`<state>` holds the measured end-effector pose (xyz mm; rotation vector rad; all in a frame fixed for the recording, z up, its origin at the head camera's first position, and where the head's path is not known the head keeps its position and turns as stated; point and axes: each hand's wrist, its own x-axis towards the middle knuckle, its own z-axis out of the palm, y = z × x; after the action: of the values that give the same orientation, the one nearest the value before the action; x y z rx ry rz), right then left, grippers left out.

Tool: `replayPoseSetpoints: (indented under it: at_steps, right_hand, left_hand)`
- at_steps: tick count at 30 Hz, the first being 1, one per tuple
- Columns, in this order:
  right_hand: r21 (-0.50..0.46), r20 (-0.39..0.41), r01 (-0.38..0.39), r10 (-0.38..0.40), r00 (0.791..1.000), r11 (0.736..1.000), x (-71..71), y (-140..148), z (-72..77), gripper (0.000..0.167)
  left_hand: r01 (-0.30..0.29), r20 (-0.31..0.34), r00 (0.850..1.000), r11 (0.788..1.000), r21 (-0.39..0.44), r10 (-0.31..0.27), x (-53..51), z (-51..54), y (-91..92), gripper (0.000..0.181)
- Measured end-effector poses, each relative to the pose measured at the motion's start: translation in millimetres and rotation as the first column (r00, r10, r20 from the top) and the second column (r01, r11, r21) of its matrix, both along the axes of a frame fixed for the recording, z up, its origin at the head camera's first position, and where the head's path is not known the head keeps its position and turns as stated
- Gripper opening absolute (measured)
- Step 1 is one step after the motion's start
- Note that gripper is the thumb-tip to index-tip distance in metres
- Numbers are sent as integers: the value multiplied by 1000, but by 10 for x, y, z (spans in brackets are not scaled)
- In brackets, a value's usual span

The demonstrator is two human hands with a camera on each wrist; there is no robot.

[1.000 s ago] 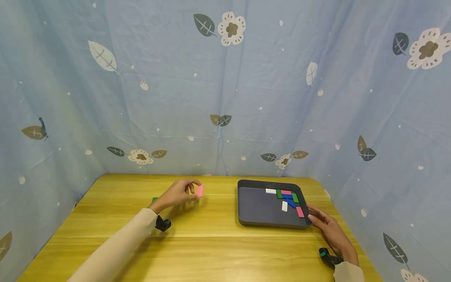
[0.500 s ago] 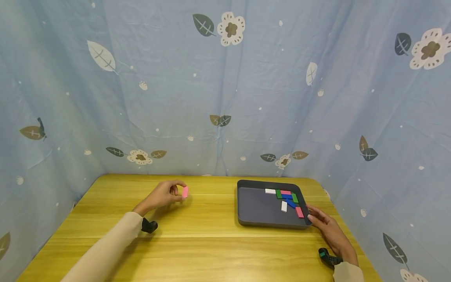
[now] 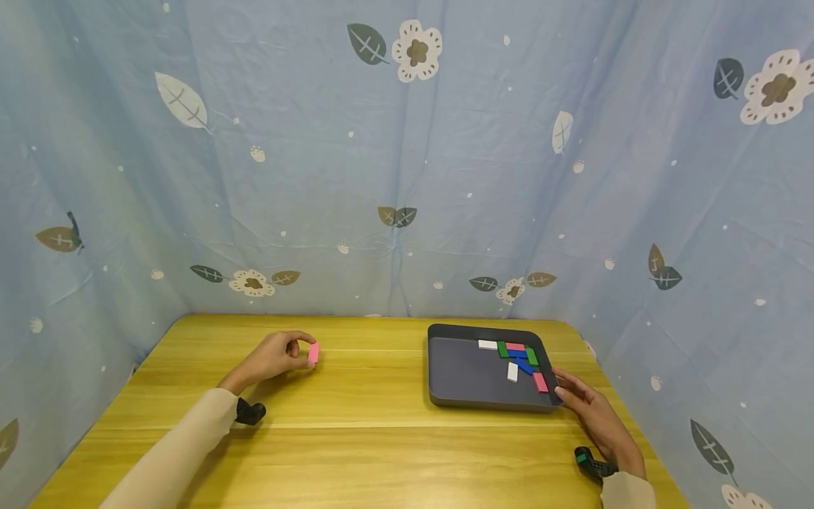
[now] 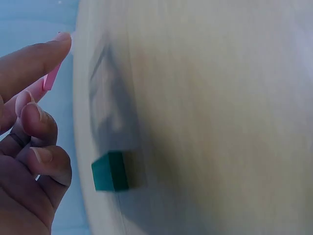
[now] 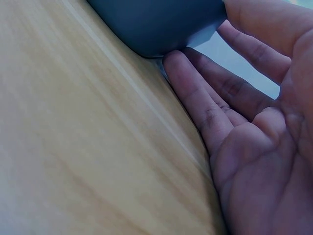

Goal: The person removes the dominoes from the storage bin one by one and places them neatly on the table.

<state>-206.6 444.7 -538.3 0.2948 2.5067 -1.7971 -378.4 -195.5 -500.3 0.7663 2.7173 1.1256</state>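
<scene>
My left hand (image 3: pixel 273 355) is over the left part of the table, pinching a pink rectangular block (image 3: pixel 314 353) upright between thumb and fingertips. Only part of that pink block (image 4: pixel 52 77) shows behind a finger in the left wrist view. A green block (image 4: pixel 110 171) lies on the table below the hand there; in the head view the arm hides it. My right hand (image 3: pixel 596 416) touches the right front corner of a dark grey tray (image 3: pixel 464 382) with fairly straight fingers. Close up, its fingertips meet the tray's outer wall (image 5: pixel 161 24) low down.
Inside the tray's right half lie several flat blocks: white (image 3: pixel 512 372), green (image 3: pixel 532 357), blue (image 3: pixel 524 366) and pink (image 3: pixel 540 382). The wooden table (image 3: pixel 356 452) ends at a blue patterned curtain (image 3: pixel 318 177). A black wrist device (image 3: pixel 250 412) sits on the left wrist.
My left hand has moved left across the table, carrying the pink block, and slightly lower in view. The green block beside its wrist is now hidden in the head view. Right hand and tray stay put.
</scene>
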Motion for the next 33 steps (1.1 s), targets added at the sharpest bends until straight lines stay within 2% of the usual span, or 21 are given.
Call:
replayPoseSetpoints:
  at_steps: [8, 15, 33]
  right_hand:
    - [0, -8, 4, -4, 1000, 1000, 4, 14, -21, 73]
    - [-1, -3, 18, -18, 1000, 1000, -1, 4, -21, 75]
    - [-6, -1, 9, -9, 1000, 1000, 1, 5, -14, 74]
  left_hand:
    - [-9, 39, 999, 999, -35, 11, -5, -13, -119, 42]
    - [21, 36, 999, 998, -59, -19, -9, -26, -155, 45]
    - [25, 55, 998, 995, -101, -20, 20, -42, -232, 43]
